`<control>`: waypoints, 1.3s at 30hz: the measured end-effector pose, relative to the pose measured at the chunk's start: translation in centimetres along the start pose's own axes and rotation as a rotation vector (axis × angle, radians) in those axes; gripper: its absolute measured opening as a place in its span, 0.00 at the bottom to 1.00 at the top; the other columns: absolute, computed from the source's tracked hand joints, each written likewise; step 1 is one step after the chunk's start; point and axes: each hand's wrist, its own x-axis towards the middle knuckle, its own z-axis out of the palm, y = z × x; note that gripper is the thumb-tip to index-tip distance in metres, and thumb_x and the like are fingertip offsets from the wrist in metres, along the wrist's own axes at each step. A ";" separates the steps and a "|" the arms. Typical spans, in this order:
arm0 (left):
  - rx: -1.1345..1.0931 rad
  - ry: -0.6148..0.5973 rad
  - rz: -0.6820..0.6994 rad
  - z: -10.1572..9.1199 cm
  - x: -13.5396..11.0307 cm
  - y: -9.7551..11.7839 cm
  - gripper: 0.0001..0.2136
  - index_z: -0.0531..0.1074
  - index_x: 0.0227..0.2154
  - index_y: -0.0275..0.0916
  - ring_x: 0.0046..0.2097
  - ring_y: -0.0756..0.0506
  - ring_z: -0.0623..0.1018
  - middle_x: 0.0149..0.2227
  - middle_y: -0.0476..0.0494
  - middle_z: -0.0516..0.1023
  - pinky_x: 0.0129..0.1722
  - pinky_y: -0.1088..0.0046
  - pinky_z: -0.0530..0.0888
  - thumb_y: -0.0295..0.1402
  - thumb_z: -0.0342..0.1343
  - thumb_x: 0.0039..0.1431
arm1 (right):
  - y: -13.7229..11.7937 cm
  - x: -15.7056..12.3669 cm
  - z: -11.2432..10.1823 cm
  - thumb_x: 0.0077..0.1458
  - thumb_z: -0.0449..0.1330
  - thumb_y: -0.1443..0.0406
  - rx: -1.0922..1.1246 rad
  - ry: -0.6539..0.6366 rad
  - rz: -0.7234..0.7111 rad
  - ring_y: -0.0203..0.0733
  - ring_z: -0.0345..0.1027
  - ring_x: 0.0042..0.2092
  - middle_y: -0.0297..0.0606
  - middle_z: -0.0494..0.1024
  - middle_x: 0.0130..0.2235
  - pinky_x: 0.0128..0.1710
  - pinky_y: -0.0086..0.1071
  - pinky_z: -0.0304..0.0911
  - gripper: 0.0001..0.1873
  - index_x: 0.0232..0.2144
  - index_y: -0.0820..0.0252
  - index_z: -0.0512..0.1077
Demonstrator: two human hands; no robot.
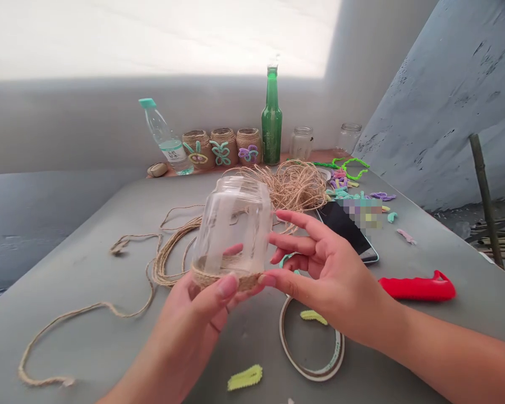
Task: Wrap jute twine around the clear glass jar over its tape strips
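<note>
A clear glass jar is held slightly tilted above the table, with pale vertical strips on its wall. Several turns of jute twine wrap its bottom edge. My left hand is closed around the base from below, its thumb pressing on the twine band. At the jar's lower right, my right hand has its thumb on the twine, while the other fingers spread along the glass side. A coil of twine lies behind my left hand, one length of it trailing to the front left.
A tape roll, yellow fuzzy pieces, a red-handled tool and a phone lie nearby. Behind are a twine heap, a green bottle, a water bottle, twine-wrapped jars and bare jars.
</note>
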 end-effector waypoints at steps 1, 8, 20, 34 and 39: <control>-0.041 -0.016 -0.002 0.1 0.0 0.1 0.23 0.82 0.50 0.41 0.46 0.36 0.88 0.45 0.38 0.90 0.48 0.64 0.85 0.41 0.73 0.51 | -0.1 -0.1 0.0 0.49 0.78 0.62 -0.022 0.000 -0.012 0.39 0.78 0.45 0.36 0.80 0.57 0.48 0.35 0.77 0.45 0.65 0.41 0.64; -0.169 -0.179 -0.004 0.5 0.0 1.1 0.14 0.88 0.40 0.35 0.39 0.37 0.88 0.41 0.35 0.91 0.42 0.68 0.86 0.39 0.69 0.54 | -0.3 0.3 -0.4 0.58 0.73 0.63 -0.078 -0.059 -0.129 0.35 0.78 0.48 0.32 0.81 0.56 0.50 0.30 0.76 0.29 0.57 0.44 0.69; -0.291 -0.324 -0.081 0.6 -0.5 1.3 0.18 0.86 0.42 0.29 0.38 0.36 0.87 0.40 0.29 0.90 0.41 0.64 0.85 0.39 0.61 0.59 | -0.5 1.1 -0.2 0.50 0.77 0.71 0.274 -0.180 0.132 0.37 0.76 0.44 0.41 0.81 0.54 0.45 0.32 0.75 0.37 0.58 0.53 0.68; 0.067 0.040 0.009 0.2 0.1 -0.1 0.17 0.84 0.44 0.42 0.46 0.36 0.86 0.38 0.42 0.90 0.48 0.64 0.82 0.42 0.72 0.53 | -0.4 0.6 0.1 0.49 0.78 0.66 0.207 -0.082 0.141 0.36 0.77 0.39 0.37 0.84 0.47 0.41 0.30 0.73 0.36 0.56 0.51 0.67; -0.009 0.007 0.001 0.5 0.1 0.3 0.19 0.82 0.47 0.40 0.51 0.34 0.85 0.44 0.38 0.90 0.51 0.62 0.81 0.43 0.69 0.55 | -0.7 -0.2 -0.3 0.59 0.71 0.61 -0.253 -0.085 -0.084 0.41 0.77 0.42 0.32 0.83 0.40 0.41 0.33 0.71 0.12 0.42 0.50 0.72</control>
